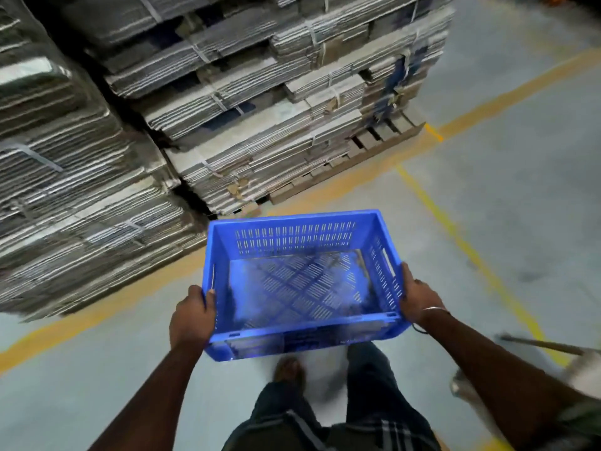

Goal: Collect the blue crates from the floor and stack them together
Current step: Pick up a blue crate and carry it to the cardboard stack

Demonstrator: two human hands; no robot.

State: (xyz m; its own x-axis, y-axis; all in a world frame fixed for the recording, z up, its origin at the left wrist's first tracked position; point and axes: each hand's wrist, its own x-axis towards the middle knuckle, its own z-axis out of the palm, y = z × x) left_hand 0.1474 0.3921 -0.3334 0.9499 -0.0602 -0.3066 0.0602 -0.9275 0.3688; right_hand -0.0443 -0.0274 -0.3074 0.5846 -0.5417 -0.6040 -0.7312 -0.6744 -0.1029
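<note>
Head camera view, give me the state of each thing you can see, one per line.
blue crate: empty, upright, carried off the floor
left hand: grips the crate's left rim
right hand: grips the crate's right rim
flattened cardboard bundles: strapped, stacked on a pallet

We cannot see the foot [287, 369] clearly, it is blurred; the cardboard stacks [81, 157] are cut by the edges.

dim, even indoor light; wide-angle bending at the edges; motion blur smears the cardboard stacks [81, 151] at left.
</note>
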